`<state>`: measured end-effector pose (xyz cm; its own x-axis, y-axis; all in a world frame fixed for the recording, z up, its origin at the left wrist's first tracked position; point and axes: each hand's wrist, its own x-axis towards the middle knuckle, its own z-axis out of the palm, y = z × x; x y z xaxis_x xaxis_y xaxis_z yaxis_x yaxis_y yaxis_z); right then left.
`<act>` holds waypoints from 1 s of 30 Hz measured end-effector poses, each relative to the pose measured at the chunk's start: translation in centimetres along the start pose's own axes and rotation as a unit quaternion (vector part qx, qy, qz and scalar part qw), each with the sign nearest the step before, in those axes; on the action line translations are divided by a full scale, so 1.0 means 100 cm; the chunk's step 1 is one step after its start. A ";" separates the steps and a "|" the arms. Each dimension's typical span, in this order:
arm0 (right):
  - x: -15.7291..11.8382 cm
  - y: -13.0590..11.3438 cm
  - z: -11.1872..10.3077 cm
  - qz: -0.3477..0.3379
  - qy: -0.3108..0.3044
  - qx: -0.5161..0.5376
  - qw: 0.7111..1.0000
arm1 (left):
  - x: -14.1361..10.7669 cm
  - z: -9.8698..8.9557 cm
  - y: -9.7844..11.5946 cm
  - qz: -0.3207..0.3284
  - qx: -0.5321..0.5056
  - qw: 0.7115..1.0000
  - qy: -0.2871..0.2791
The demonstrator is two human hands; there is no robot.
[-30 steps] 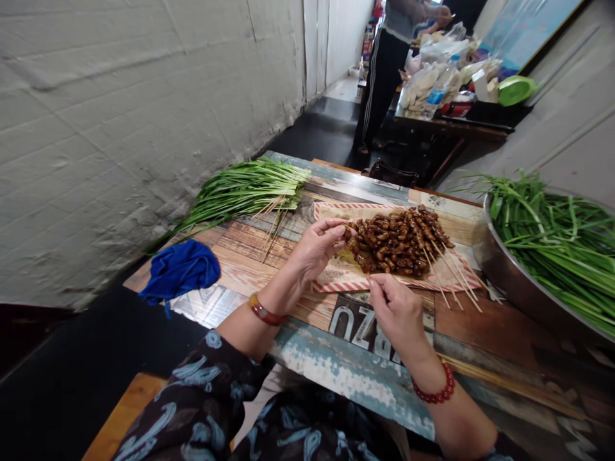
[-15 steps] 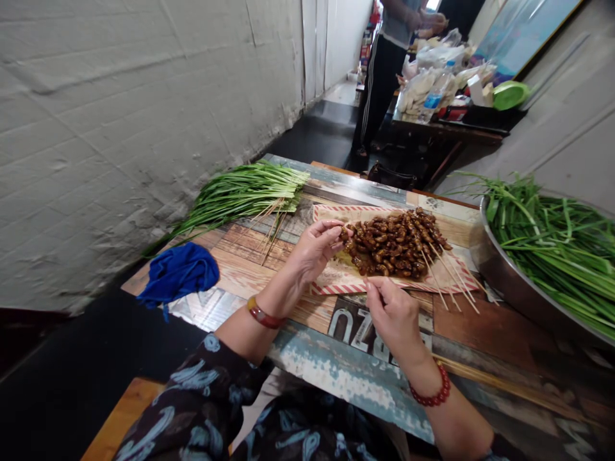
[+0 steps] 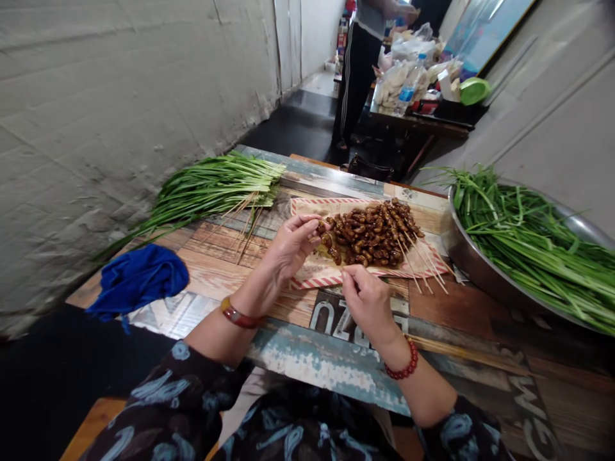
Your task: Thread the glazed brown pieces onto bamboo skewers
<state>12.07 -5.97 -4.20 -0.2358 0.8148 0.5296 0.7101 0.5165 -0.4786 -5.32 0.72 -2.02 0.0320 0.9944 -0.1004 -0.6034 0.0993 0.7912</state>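
My left hand (image 3: 291,246) pinches a glazed brown morsel (image 3: 325,240) at the near end of a heap of skewered brown morsels (image 3: 369,234). The heap lies on a paper sheet with a red-and-white striped border (image 3: 317,206). Thin bamboo skewer ends stick out of the heap to the lower right. My right hand (image 3: 368,304) rests just below the sheet's near edge, its fingertips pinched together close to my left hand. I cannot tell whether those fingers hold a thin skewer.
A bundle of chives (image 3: 211,189) lies on the plank-patterned table (image 3: 230,282) to the left, near a crumpled blue cloth (image 3: 139,282). A steel basin of chives (image 3: 480,256) stands right. Loose bamboo skewers (image 3: 461,354) lie near the table's front. A person stands at a cluttered table behind.
The whole scene has shifted left in view as my head turned. My right hand has moved closer to my left hand, and my left hand still pinches at the heap's near end.
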 end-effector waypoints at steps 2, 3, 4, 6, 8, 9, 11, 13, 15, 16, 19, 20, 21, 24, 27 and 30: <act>0.000 0.000 0.001 0.002 0.002 -0.002 1.000 | 0.000 0.000 0.000 -0.002 0.001 1.000 -0.002; 0.001 0.000 0.001 0.005 0.002 -0.003 1.000 | 0.000 0.000 0.000 -0.001 0.000 1.000 -0.003; 0.001 0.000 0.001 0.008 0.002 -0.004 1.000 | 0.000 0.001 0.000 -0.001 -0.001 1.000 -0.004; 0.001 -0.001 0.001 0.012 0.002 -0.002 1.000 | 0.000 0.001 -0.001 0.001 -0.007 1.000 -0.005; 0.002 0.000 0.000 0.010 0.000 0.006 1.000 | -0.001 0.001 -0.001 0.002 -0.011 1.000 -0.009; 0.002 0.000 0.000 0.008 -0.001 0.012 1.000 | -0.001 0.001 -0.001 0.001 -0.013 1.000 -0.012; 0.001 0.001 -0.001 0.008 -0.001 0.022 1.000 | -0.001 0.001 -0.001 -0.008 -0.022 1.000 -0.021; 0.001 0.002 -0.002 0.018 0.001 0.025 1.000 | 0.000 0.000 0.000 -0.029 -0.037 0.998 -0.030; 0.001 0.004 -0.002 0.034 0.004 0.025 0.999 | -0.001 0.001 0.001 -0.056 -0.044 0.997 -0.036; 0.001 0.005 -0.002 0.041 0.006 0.027 0.999 | -0.002 0.002 0.001 -0.068 -0.038 0.996 -0.039; 0.002 0.006 -0.002 0.067 0.005 0.039 0.997 | -0.006 0.006 -0.004 -0.089 0.011 0.993 -0.073; 0.002 0.007 -0.002 0.079 0.000 0.049 0.996 | -0.007 0.007 -0.006 -0.093 0.029 0.991 -0.091; 0.002 0.007 -0.002 0.092 -0.006 0.061 0.994 | -0.009 0.008 -0.009 -0.095 0.044 0.989 -0.106; 0.002 0.007 -0.002 0.126 -0.021 0.104 0.986 | -0.013 0.010 -0.016 -0.104 0.063 0.985 -0.124; 0.002 0.007 -0.001 0.144 -0.036 0.133 0.980 | -0.014 0.011 -0.018 -0.104 0.058 0.987 -0.111; 0.001 0.007 0.001 0.154 -0.050 0.152 0.975 | -0.011 0.009 -0.015 -0.073 0.046 0.993 -0.079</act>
<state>12.53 -5.50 -4.56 -0.1167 0.9573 0.2645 0.5323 0.2852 -0.7971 -3.71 -0.49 -2.50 0.2421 0.9618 -0.1276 -0.5088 0.2378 0.8274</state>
